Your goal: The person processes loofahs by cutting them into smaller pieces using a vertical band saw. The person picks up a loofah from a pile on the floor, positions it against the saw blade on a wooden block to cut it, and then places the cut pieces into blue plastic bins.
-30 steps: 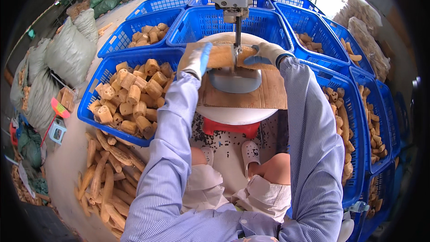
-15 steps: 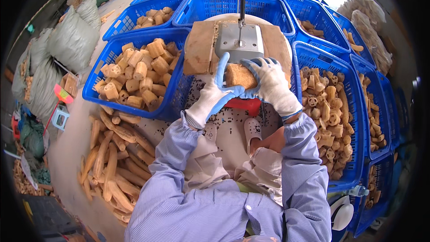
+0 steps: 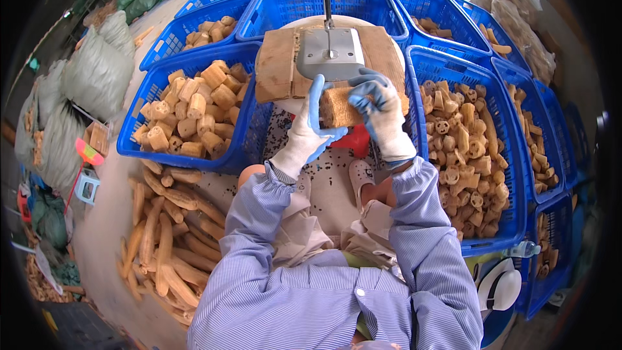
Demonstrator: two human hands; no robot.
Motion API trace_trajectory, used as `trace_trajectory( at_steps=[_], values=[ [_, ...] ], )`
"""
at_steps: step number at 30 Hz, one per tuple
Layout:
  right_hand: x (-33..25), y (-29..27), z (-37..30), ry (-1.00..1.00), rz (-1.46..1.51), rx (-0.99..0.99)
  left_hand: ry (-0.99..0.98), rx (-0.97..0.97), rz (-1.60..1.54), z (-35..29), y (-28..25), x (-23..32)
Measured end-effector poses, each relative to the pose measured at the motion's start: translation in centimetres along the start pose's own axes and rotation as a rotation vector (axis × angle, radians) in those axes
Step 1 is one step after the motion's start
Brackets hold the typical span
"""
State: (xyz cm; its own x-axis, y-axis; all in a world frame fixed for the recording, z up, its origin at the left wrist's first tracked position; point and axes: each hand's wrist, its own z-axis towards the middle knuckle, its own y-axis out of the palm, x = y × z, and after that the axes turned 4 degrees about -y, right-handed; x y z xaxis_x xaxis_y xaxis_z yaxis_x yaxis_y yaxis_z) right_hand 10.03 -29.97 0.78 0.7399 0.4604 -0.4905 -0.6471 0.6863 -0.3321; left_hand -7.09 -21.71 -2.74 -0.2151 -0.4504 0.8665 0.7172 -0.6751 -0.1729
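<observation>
A thick, golden-brown piece of dried loofah (image 3: 338,107) lies crosswise between my two gloved hands, just in front of the machine's grey metal plate (image 3: 332,46). My left hand (image 3: 306,131) holds it at its left end, index finger raised along the end and thumb beneath. From above, my right hand (image 3: 381,111) grips the loofah with bent fingers, covering its middle; part of its right end shows beyond. Both gloves are white with blue-coated palms and fingers. Above the plate stands the machine's thin vertical shaft (image 3: 328,8), apart from the loofah.
A blue basket (image 3: 188,160) of cut loofah pieces stands left, another blue basket (image 3: 516,220) of smaller pieces right. More blue baskets line the back. Long loofahs (image 3: 165,246) are heaped on the floor at left. Cardboard (image 3: 275,68) flanks the plate. Dark seeds litter the floor.
My right hand has shifted its grip from the loofah's right end to over its middle, fingers now bent across the top. More of the loofah's length shows. The view has shifted slightly.
</observation>
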Motion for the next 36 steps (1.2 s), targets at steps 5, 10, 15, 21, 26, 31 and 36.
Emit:
trace_trajectory(
  at_steps=[5,10,15,21,26,31,36],
  values=[
    [3.1,-8.3,0.5,0.484,0.180,0.568,-0.118,-0.022,-0.249,-0.4,-1.3,-0.4],
    [6.5,-18.3,-5.7,0.632,-0.139,1.031,-0.253,-0.042,-0.325,0.1,-1.2,0.8],
    [6.8,-24.4,-13.9,1.168,-0.847,0.248,-0.370,-0.003,-0.310,-0.2,-3.3,3.1],
    [2.3,-22.1,-10.4,0.365,-0.880,-0.011,-0.366,0.010,-0.357,0.0,-2.1,3.3],
    [-4.1,-7.5,-0.3,-0.022,-0.318,-0.167,-0.422,-0.095,-0.189,0.1,-1.4,2.2],
    [-2.4,0.0,-0.2,-0.021,-0.288,-0.235,-0.287,-0.147,-0.175,0.2,-0.7,1.3],
    [-2.9,-1.5,-0.1,0.000,-0.058,0.041,-0.335,-0.106,-0.080,-0.1,-1.6,1.9]
  ],
)
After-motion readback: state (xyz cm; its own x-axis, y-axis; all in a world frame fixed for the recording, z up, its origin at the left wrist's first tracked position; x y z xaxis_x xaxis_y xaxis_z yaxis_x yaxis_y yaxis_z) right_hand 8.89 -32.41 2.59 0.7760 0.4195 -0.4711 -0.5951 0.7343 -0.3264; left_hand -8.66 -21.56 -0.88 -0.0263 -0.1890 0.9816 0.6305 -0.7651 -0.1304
